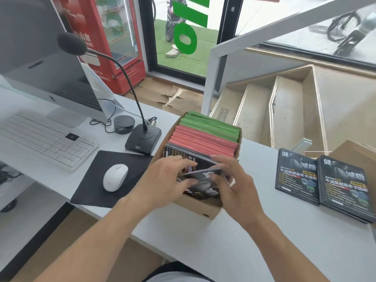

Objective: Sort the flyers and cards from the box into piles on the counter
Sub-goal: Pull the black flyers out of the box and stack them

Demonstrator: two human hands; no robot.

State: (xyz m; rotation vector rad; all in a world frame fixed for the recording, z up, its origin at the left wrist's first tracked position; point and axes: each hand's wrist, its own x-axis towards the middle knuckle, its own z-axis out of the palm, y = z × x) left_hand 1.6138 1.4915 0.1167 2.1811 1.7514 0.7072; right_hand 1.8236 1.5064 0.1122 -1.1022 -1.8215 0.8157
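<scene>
Both hands, left hand (164, 180) and right hand (234, 184), pinch glossy black flyers (201, 180) at the box's (203, 208) near end; thin, light, slippery sheets, best held by edges.

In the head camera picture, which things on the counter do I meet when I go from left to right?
keyboard → mouse on the black mouse pad → microphone base → cardboard box with both hands in it → two piles of dark flyers

Open cardboard box (209, 208) mid-counter, black flyers (200, 185) at its near end, pink cards (203, 142) behind, green cards (211, 126) farthest, two black flyer piles (323, 180) near the counter's right edge
</scene>
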